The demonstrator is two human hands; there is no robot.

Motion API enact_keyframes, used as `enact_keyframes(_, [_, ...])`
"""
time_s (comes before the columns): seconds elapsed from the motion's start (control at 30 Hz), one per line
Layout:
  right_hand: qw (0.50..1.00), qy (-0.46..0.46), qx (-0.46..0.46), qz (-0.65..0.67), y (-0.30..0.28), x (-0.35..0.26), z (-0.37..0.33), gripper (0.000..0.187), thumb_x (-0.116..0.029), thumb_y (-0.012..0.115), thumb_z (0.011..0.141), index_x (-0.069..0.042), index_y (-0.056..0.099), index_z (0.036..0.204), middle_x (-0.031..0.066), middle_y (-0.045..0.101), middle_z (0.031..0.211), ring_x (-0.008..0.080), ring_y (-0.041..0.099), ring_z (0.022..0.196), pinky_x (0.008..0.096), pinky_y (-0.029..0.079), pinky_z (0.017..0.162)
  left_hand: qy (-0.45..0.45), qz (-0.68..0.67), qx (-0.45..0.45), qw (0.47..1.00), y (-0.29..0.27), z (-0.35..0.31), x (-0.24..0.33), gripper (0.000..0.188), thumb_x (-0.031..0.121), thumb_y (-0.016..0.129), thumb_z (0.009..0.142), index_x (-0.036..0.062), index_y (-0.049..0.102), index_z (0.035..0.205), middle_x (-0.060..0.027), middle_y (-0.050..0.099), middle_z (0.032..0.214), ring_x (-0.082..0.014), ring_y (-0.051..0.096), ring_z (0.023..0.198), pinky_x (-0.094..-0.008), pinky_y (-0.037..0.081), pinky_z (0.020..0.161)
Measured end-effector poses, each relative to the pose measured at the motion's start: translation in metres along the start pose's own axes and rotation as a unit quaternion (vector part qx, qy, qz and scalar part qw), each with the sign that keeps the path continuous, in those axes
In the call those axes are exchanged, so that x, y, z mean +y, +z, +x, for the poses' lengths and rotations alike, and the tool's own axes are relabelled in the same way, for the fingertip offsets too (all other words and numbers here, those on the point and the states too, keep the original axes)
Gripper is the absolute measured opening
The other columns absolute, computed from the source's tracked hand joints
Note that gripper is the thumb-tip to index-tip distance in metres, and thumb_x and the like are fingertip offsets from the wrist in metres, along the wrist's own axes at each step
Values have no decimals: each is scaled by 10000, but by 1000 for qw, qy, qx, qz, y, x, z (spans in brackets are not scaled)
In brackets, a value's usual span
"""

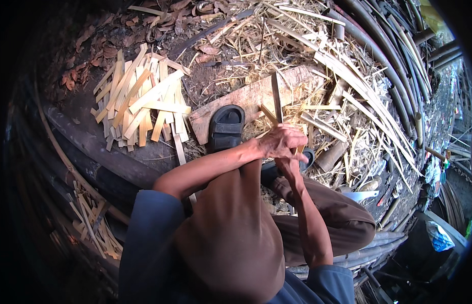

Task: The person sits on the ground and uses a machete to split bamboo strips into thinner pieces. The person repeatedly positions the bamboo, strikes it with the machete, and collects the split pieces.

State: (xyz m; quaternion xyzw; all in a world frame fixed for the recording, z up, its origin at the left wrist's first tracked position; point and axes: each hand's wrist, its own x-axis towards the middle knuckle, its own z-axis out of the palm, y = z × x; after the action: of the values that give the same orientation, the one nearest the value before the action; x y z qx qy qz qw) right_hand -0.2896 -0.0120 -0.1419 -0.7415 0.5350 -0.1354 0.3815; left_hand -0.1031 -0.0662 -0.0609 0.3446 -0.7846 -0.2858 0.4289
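In front of my raised knee, my two hands meet and overlap. My left hand (279, 140) is closed, knuckles up, over a short pale bamboo strip (268, 114) whose upper end sticks out beyond the fingers. Partly under it, my right hand (288, 163) appears closed round a knife, its handle hidden by the fingers. The long dark narrow blade (276, 96) points away from me, beside the strip. Beyond the hands lies a flat, worn wooden board (256, 95), partly covered with shavings.
Left of the board is a heap of cut bamboo slats (139, 99). Long split strips (357, 81) and dark poles (388, 61) curve along the right. A black sandal (227, 126) is on my foot at the board. More slats (89, 223) lie at lower left, by dark poles (94, 144).
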Motion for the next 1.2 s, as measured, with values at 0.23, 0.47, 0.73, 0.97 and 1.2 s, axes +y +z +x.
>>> enact_keyframes(0.23, [998,32,-42,34,-3,2,6,324,-71,569,911,-4,524,1225,129,582,1042,239,576,966,381,487,808,44,19,83,995,23,1,-1,489,518,652,849,46,554,765,-67,499,709,-229,527,700,-355,421,707])
enact_keyframes(0.47, [993,38,-87,71,11,-1,40,263,-61,564,896,13,571,1148,118,601,942,233,591,886,366,496,761,11,36,102,994,16,-2,2,462,480,687,833,52,524,769,-64,497,726,-229,531,723,-357,426,724])
enact_keyframes(0.73, [980,57,-118,146,31,-3,64,210,-51,559,879,33,626,1060,105,623,828,226,608,795,350,507,707,4,42,102,994,-7,-1,-16,512,543,608,895,32,587,936,-60,524,767,-188,549,722,-356,468,776])
enact_keyframes(0.97, [913,319,-73,243,-61,-76,79,295,-280,610,896,-14,599,1023,-13,485,599,96,458,485,289,373,438,-220,15,343,913,-95,0,-71,719,545,393,1006,1,311,1470,-218,511,1318,-294,548,1176,-426,479,989])
enact_keyframes(1.2, [975,203,59,73,-49,-86,19,463,-260,575,931,29,496,1283,172,647,792,250,638,665,373,504,629,-272,-187,525,785,-100,-8,-75,302,272,426,1061,5,531,1153,-39,540,813,-130,522,729,-252,429,668])
